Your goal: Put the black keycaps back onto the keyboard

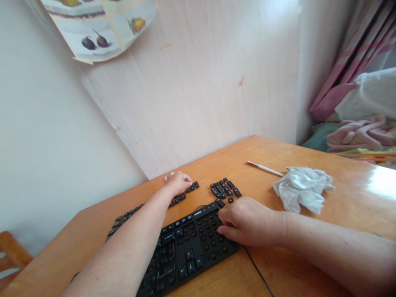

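Observation:
A black keyboard (198,239) lies at a slant on the table, many of its keycaps off and bare switch posts showing. The arrow keys and some top keys are still on it. My right hand (246,219) grips the keyboard's right end, fingers curled over the number pad. Beyond the keyboard, my left hand (177,183) has its fingertips pinched together at a row of loose black keycaps (196,185). Another group of loose keycaps (223,187) lies in short rows behind the number pad. More keycaps (123,218) sit at the left, partly hidden by my left forearm.
A crumpled white cloth or tissue (301,189) lies on the wooden table (349,194) at the right, beside a thin white stick-like tool (264,167). A black cable (258,270) runs toward me. A pale board (198,90) stands behind the table; a chair (14,251) is at left.

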`<state>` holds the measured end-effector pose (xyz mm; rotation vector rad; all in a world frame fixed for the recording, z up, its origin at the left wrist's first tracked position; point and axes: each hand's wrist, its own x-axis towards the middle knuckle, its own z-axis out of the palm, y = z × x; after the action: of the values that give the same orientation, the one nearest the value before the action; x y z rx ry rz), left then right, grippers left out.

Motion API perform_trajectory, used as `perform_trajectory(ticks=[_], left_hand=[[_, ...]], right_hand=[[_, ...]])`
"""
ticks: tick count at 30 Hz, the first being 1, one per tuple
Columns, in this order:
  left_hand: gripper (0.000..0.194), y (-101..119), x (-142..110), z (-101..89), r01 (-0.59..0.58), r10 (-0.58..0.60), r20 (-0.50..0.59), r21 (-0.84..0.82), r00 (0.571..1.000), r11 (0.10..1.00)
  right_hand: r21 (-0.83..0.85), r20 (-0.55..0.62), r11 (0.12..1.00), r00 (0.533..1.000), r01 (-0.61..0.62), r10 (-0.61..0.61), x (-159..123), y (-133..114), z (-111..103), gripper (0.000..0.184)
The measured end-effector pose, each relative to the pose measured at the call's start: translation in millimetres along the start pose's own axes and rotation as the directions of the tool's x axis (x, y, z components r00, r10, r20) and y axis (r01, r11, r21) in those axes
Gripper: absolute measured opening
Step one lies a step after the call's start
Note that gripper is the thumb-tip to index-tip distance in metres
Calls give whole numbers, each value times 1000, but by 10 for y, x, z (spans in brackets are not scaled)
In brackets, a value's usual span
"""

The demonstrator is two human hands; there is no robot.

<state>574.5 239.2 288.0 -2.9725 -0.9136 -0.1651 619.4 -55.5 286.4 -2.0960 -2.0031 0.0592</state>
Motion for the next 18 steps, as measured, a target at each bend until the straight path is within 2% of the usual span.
perform_trajectory(ticks=[18], left_hand=[[20, -46, -14, -25, -6, 6, 2, 39, 1000, 999]], right_hand=[[1, -17, 1000, 1000, 14, -14, -16, 4, 2, 32]])
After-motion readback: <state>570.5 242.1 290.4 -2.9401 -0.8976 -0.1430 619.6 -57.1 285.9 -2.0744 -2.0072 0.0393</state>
